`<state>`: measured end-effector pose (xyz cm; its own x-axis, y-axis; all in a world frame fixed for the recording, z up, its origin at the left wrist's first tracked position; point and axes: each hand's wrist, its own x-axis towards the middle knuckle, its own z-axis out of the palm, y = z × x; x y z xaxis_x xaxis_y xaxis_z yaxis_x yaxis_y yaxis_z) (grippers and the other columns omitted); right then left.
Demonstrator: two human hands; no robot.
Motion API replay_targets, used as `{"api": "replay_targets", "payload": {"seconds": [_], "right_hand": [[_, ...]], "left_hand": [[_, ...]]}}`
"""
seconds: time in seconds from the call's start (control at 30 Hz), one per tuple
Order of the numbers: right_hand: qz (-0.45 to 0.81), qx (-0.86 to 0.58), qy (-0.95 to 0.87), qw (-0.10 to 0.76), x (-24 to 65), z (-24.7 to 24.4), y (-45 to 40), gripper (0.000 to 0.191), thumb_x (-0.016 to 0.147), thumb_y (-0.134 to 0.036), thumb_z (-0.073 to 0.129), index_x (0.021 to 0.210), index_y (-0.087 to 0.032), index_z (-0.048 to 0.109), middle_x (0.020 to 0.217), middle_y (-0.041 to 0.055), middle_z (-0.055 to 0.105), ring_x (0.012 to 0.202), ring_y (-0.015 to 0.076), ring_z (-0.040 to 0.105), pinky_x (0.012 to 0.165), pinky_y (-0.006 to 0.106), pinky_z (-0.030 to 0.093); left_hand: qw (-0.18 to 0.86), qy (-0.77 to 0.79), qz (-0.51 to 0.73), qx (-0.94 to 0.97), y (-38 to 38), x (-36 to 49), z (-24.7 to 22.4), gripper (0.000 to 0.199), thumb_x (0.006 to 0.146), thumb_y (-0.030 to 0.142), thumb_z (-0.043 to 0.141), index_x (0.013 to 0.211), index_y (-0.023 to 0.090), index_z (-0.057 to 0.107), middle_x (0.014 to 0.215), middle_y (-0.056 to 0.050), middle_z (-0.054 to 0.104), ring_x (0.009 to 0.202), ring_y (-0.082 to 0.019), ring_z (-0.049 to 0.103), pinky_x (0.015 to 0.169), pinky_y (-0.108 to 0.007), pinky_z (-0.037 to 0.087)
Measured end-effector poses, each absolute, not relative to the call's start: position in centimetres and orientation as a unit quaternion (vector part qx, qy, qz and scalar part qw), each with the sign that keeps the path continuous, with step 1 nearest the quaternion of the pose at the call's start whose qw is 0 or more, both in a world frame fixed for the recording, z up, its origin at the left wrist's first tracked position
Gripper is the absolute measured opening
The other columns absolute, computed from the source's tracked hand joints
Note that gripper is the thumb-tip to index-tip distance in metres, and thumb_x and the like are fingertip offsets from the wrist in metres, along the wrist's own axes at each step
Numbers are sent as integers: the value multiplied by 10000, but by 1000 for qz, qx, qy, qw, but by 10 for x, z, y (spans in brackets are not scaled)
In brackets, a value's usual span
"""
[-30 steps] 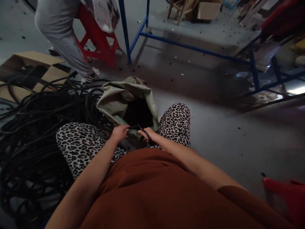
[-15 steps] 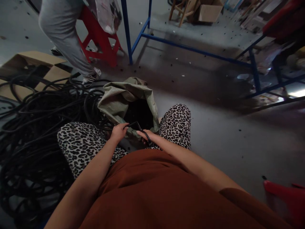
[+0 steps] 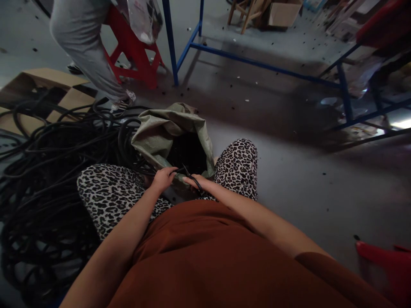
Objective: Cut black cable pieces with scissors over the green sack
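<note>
My right hand (image 3: 196, 183) is closed round the handles of black scissors (image 3: 199, 185), whose blades point up and left over the sack's near rim. Just left of them, my left hand (image 3: 164, 179) pinches a thin black rubber strip (image 3: 180, 170) with its end near the blades. Below both hands stands an open green woven sack (image 3: 154, 132) between my knees, its inside dark. A large heap of black rubber strips or tubing (image 3: 64, 149) lies on the floor to the left.
An opened cardboard box (image 3: 48, 78) lies at the far left. Another person's leg (image 3: 80, 47) is beside a red plastic stool (image 3: 135, 55). A blue metal frame (image 3: 244, 63) spans the back. Small black bits are scattered over the floor, and a red object (image 3: 385, 265) stands at lower right.
My left hand has shifted slightly right, closer to the scissors. The black strip lies lower and flatter by the blades than before. My right hand has hardly moved.
</note>
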<state>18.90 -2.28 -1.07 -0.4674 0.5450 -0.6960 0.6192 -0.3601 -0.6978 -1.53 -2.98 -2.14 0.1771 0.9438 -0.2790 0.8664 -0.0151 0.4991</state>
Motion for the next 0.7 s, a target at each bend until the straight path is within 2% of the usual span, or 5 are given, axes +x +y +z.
{"api": "replay_targets", "payload": {"seconds": [0.23, 0.43, 0.7], "right_hand": [[-658, 510, 553, 22, 188, -6, -22, 491, 850, -583, 475, 898, -109, 596, 546, 2, 573, 427, 101, 536, 393, 166, 413], [-672, 571, 471, -8, 184, 10, -21, 386, 866, -510, 514, 891, -131, 580, 474, -37, 507, 353, 89, 495, 346, 161, 401], [-646, 598, 475, -22, 187, 3, -20, 346, 877, -473, 513, 857, -136, 592, 430, -60, 459, 308, 73, 449, 329, 151, 362]], "left_hand": [[286, 616, 73, 731, -30, -15, -23, 331, 847, 284, 444, 1123, 228, 618, 1079, -29, 669, 1008, -165, 600, 930, -286, 446], [290, 611, 78, 732, -30, -16, -20, 340, 853, 278, 436, 1149, 242, 599, 1108, -17, 660, 1033, -157, 589, 943, -279, 435], [268, 645, 21, 715, -28, -21, -14, 344, 846, 281, 463, 1152, 192, 592, 1143, -53, 642, 1049, -182, 584, 930, -280, 429]]}}
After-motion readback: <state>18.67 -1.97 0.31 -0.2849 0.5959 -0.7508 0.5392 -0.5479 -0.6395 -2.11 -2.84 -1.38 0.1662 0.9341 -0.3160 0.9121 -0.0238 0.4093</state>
